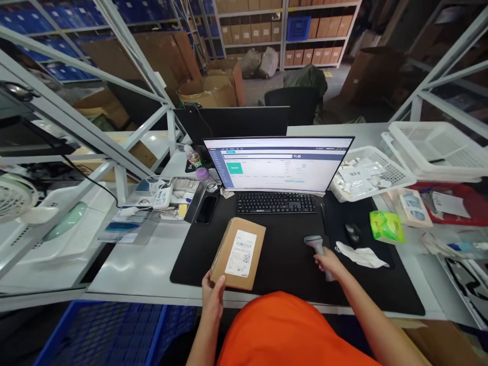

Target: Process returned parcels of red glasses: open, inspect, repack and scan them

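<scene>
A brown cardboard box (pixel 218 249) with a white shipping label (pixel 240 252) on top rests on the black desk mat (pixel 282 254). My left hand (pixel 213 295) grips its near left corner, thumb on the top face and fingers around the side. Over the right part of the mat, my right hand (pixel 328 262) is wrapped round the handle of a grey barcode scanner (pixel 314 241), whose head points away from me. Beyond the box stand a black keyboard (pixel 276 203) and a lit monitor (pixel 280 162).
Right of the scanner lie a mouse (pixel 353 234), a white tissue (pixel 362 255) and a green tissue pack (pixel 387 227). A white basket (pixel 396 175) stands behind. Left are a phone (pixel 207 209) and a purple-capped bottle (pixel 206 179). A blue crate (pixel 102 330) sits below the desk.
</scene>
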The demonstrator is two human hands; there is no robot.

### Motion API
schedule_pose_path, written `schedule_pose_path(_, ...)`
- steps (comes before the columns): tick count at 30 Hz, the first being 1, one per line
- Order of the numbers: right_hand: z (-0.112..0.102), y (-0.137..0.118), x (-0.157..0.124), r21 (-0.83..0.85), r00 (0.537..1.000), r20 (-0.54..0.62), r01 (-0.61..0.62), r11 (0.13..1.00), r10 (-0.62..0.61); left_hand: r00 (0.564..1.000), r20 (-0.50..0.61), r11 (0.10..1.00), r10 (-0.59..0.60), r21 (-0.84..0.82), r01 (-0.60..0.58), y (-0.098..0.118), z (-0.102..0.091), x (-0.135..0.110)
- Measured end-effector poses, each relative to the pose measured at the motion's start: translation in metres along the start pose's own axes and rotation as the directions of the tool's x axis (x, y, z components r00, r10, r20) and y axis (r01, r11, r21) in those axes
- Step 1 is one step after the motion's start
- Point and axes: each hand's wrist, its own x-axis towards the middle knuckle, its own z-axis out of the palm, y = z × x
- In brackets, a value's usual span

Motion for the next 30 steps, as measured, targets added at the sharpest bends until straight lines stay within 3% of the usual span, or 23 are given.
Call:
schedule_pose_path(4,0.008,-0.059,-0.056,0.153,0.988,0.103,0.096,0.984,-0.112,0.996,0.048,0.997,0.070,-0.039,-0.069,0.001,0.003,-0.006)
schedule_pose_path(7,0.021,-0.107,-0.120,0.244,0.894,0.304,0.260,0.934,-0.328,0.992,0.070,0.992,0.105,-0.070,-0.101,0.003,0.008,-0.013)
schedule_pose_path(10,0.035,-0.140,-0.165,0.186,0.833,0.438,0.286,0.940,-0.340,0.988,0.077,0.987,0.134,-0.099,-0.127,0.007,0.014,-0.017)
schedule_pose_path(13,0.046,-0.151,-0.179,0.199,0.802,0.494,0.271,0.942,-0.335,0.986,0.070,0.982,0.154,-0.124,-0.144,0.010,0.014,-0.018)
schedule_pose_path(19,0.056,-0.145,-0.177,0.269,0.814,0.459,0.254,0.929,-0.356,0.988,0.066,0.978,0.137,-0.167,-0.124,0.014,0.008,-0.019)
schedule_pose_path(22,0.055,-0.133,-0.166,0.293,0.843,0.402,0.252,0.923,-0.358,0.992,0.058,0.977,0.113,-0.187,-0.101,0.019,0.009,-0.021)
schedule_pose_path(26,0.054,-0.090,-0.113,0.138,0.931,0.164,0.307,0.942,-0.327,0.997,0.001,0.969,-0.077,-0.237,0.075,0.038,0.015,-0.020)
schedule_pose_path(28,0.052,-0.059,-0.079,-0.076,0.977,0.030,0.212,0.974,-0.210,0.983,-0.028,0.952,-0.183,-0.255,0.170,0.056,0.017,-0.013)
schedule_pose_path(30,0.049,-0.027,-0.051,-0.179,0.993,-0.061,0.089,0.980,-0.101,0.970,-0.055,0.940,-0.238,-0.264,0.216,0.081,0.017,-0.002)
